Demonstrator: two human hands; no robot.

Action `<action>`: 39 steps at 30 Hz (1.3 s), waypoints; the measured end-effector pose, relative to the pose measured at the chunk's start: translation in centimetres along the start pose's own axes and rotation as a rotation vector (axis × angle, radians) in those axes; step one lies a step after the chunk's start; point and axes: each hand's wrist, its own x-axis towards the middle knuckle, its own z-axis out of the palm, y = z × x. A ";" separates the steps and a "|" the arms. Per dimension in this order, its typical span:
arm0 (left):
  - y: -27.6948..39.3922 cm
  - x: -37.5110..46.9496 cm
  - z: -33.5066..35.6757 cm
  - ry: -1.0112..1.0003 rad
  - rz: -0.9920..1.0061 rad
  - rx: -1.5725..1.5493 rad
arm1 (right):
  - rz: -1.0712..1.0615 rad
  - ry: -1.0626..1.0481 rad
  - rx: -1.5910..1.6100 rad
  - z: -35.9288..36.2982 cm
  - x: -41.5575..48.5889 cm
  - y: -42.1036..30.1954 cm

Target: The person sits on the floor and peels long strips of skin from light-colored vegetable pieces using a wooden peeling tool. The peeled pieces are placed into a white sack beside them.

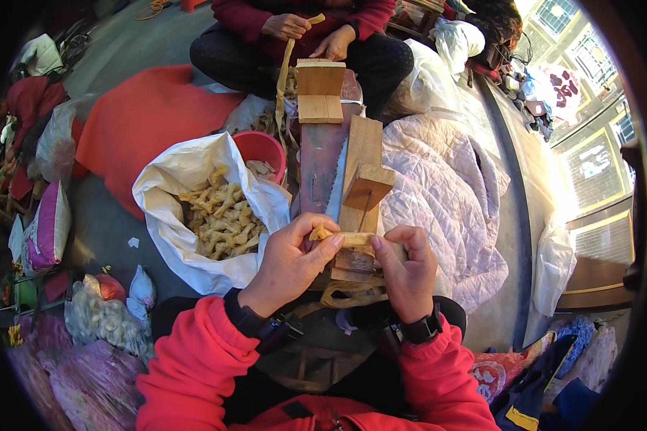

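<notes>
A short roll or fold of yellowish strip material (354, 240) stretches between my hands; I cannot tell what it is made of. My left hand (294, 258) pinches its knotted-looking left end between thumb and fingers. Its right end is held by my right hand (407, 269). Just beyond stands a wooden jig (364, 140), a plank with an upright block (371, 182) and a thin metal rod (364, 211) reaching toward me from it. Below my hands, more of the pale yellow strip (350, 295) hangs in loops near my lap.
Left of the bench (323, 156), a white woven sack (167, 161) holds many knotted yellowish pieces (226, 215). Behind it is a red bucket (267, 145). Across sits another person, whose hand (287, 27) holds a long strip. A quilted cloth (436, 204) lies at right, a red cloth (145, 124) at left.
</notes>
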 end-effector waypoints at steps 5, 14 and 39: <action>-1.8 1.1 0.3 0.192 0.066 0.384 | 0.014 0.035 -0.250 0.8 0.8 1.4; 1.1 -3.7 0.1 0.030 0.132 0.407 | -0.548 -0.233 -0.051 1.9 -3.3 -1.1; 3.9 -4.5 -2.4 -0.419 0.764 0.773 | 0.929 -1.032 1.146 2.9 -5.4 -1.3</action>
